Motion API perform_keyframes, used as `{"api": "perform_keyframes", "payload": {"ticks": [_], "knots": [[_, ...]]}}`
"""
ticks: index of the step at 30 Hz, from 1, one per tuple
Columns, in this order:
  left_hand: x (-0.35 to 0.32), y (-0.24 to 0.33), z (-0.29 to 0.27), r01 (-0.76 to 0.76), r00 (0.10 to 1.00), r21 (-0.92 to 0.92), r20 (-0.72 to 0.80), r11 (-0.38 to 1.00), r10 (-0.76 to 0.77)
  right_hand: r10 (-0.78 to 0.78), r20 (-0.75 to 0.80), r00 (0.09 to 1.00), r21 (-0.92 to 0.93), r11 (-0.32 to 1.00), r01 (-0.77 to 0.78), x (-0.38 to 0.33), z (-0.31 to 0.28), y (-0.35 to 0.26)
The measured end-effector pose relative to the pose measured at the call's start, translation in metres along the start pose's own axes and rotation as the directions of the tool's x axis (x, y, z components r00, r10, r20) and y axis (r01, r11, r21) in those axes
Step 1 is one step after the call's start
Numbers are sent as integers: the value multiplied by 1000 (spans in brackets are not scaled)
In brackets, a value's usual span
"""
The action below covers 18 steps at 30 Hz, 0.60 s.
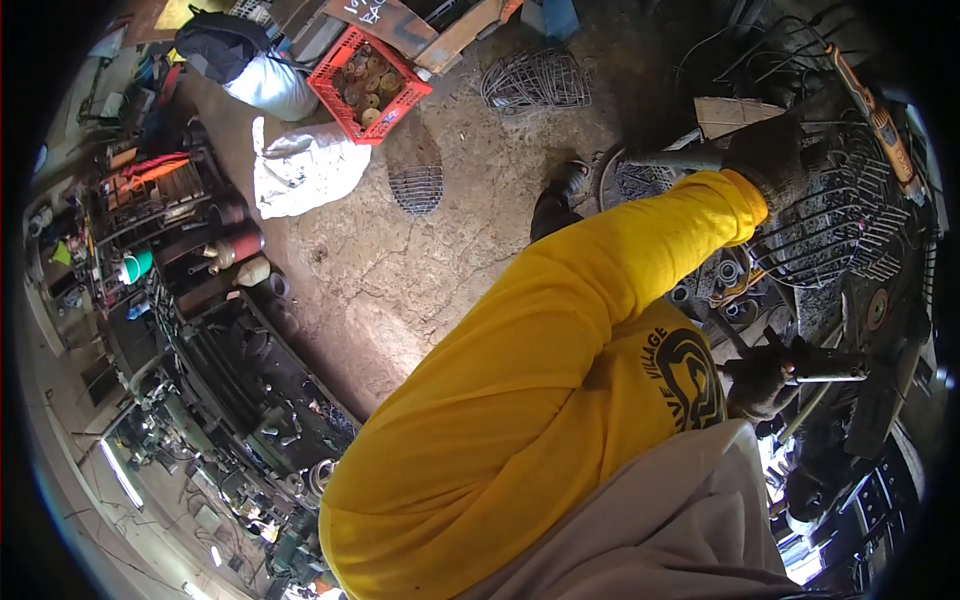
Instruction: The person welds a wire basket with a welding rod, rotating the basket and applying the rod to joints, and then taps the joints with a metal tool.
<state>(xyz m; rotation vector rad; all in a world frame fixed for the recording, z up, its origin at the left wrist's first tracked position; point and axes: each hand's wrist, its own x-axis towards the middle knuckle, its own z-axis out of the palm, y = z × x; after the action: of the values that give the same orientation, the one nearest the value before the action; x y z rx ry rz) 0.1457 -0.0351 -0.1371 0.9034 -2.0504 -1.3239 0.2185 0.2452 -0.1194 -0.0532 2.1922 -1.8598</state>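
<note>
My left hand (768, 162), in a dark glove, reaches out at the end of my yellow sleeve over a round grate of curved metal bars (815, 225). Its fingers are lost in shadow, so its grip cannot be made out. A grey bar (685, 158) runs out beside this hand. Lower down, my gloved right hand (760, 385) is closed around a dark, rod-like tool (830, 367) with a pale streak along it. Short metal rods (880, 240) lie in rows beside the grate.
A long orange tool (875, 120) lies at the far right. On the floor are a wire grate (416, 190), a bundle of bent wire (535, 80), a red crate (335, 75) of round metal pieces and a white sack (305, 170). A cluttered workbench (235, 370) stands left.
</note>
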Motion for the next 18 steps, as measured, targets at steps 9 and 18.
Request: {"api": "perform_keyframes", "payload": {"ticks": [9, 18], "knots": [[1, 9, -16, 29, 987, 7, 155, 1000, -30, 58, -74, 996, 43, 998, -55, 6, -31, 14], [10, 5, -10, -162, 949, 44, 282, 986, 143, -54, -230, 972, 107, 991, 80, -20, -36, 61]]}}
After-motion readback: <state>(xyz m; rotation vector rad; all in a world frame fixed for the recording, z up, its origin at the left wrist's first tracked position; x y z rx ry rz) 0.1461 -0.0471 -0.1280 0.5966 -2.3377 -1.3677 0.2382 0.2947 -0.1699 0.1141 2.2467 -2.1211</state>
